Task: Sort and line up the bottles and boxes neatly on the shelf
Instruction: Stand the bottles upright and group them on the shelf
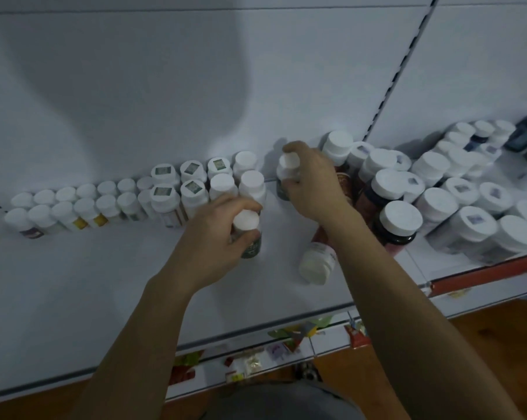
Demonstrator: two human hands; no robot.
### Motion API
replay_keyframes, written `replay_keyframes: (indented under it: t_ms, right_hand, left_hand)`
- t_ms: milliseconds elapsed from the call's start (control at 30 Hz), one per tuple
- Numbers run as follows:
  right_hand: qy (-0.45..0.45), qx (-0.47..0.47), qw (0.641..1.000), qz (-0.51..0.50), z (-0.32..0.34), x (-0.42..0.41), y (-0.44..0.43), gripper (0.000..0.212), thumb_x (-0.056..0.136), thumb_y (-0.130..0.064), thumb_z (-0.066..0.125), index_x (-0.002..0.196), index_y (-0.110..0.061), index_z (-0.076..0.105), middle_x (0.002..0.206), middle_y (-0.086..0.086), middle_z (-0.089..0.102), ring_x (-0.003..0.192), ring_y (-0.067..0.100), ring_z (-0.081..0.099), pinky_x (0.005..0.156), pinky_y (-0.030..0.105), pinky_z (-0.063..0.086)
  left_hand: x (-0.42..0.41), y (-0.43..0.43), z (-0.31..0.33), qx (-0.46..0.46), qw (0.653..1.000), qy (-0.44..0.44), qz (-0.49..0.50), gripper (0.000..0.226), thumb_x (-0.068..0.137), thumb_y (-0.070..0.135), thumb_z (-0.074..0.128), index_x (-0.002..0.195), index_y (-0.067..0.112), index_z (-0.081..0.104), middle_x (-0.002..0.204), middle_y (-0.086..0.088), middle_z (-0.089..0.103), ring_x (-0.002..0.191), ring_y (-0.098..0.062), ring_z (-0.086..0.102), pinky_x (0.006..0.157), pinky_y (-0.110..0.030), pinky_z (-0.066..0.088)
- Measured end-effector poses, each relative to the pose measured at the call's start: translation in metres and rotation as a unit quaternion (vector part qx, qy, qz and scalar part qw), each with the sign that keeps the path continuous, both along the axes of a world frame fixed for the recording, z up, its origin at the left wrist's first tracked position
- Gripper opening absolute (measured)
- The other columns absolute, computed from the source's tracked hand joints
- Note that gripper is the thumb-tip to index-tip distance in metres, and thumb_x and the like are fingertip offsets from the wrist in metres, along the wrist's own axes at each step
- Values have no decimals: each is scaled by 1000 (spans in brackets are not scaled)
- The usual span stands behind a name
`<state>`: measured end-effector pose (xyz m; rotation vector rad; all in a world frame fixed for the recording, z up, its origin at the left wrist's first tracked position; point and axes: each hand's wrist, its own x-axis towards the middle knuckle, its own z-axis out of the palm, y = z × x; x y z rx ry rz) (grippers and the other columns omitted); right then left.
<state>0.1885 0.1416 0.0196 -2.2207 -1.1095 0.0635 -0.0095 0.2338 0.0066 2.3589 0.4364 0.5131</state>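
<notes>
Fingers [241, 203] of the left hand [220, 228] curl round a small green bottle [250, 247], held upright just in front of the double row [104, 201], likely to extend that line. The right hand [313, 186] grips a second bottle [289, 162] by the back wall, in the gap between the row and the crowded jars [398, 219]. A tipped bottle [316, 262] lies on the shelf [104, 283] under the right wrist.

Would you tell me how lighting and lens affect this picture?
Head view: dim, bluish light; a broad soft shadow crosses the back panel; the wide lens bows the left row of bottles, whose labels are too soft to read; the bottle in the left hand and the bottle in the right hand look slightly blurred.
</notes>
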Motion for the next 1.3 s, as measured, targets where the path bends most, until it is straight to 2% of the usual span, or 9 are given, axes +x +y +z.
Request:
replay_keyframes:
  t_ms: [133,267,367,500,633,800,967,1167,1300]
  right_hand:
    - [96,57,993,-31,-16,8,35,49,82,-6,71,126,-14,52,112,11,67,99,30,65,86,46,54]
    - [189,147,970,-45,-23,3,27,49,85,-3,70,128,-16,52,118,3,63,104,17,64,91,41,56]
    - [155,151,975,-43,-11,-7,0,53,85,1,63,133,-16,49,126,-1,56,121,16,56,99,34,51]
    - [146,187,971,-12,13,-28,-41,45,88,-1,64,129,-18,53,126,-1,58,118,12,57,95,26,53]
    - [108,195,975,-19,27,-32,-62,41,89,-3,64,126,-17,55,122,-1,58,111,13,59,90,22,53]
    - [57,221,972,-51,43,-33,-84,36,88,-2,60,120,-20,58,114,1,59,102,15,62,82,21,52]
    - [7,149,987,-63,36,-17,-71,42,87,3,51,123,-15,61,115,5,59,98,18,60,82,20,45]
    - [107,-32,991,76,9,15,3,60,85,2,55,142,-15,52,133,18,60,121,33,57,103,41,47]
    - [72,-12,997,37,-22,7,33,47,82,-14,58,126,-27,48,112,17,61,102,43,58,87,51,52]
  left_hand:
    - [2,-6,-2,4,999,-18,30,34,85,16,80,116,23,68,108,8,61,86,-5,54,77,-24,47]
    - [2,-11,-5,13,998,-17,50,37,86,18,80,120,23,67,109,11,58,84,3,47,76,-16,38]
    - [5,-9,-3,25,999,-10,44,36,85,19,80,119,24,68,107,12,58,84,2,51,74,-11,38]
    - [18,-10,1,31,999,-8,14,37,84,14,80,118,21,69,112,10,62,90,-2,55,79,-11,43]
    - [47,-17,10,59,998,13,-14,39,88,19,77,125,23,66,120,6,64,100,-12,58,83,-24,46]
    - [81,-16,28,130,989,43,-58,39,88,23,76,125,28,64,119,5,65,86,-15,63,76,-37,53]
    - [84,-7,45,178,981,66,-45,41,86,26,78,125,28,66,122,1,66,106,-26,62,83,-40,51]
    - [37,11,45,128,990,59,-27,39,84,19,80,122,24,70,107,3,65,83,-14,54,76,-33,40]
    - [12,12,37,112,991,75,-4,38,85,25,79,122,27,69,110,4,67,84,-17,61,79,-40,50]
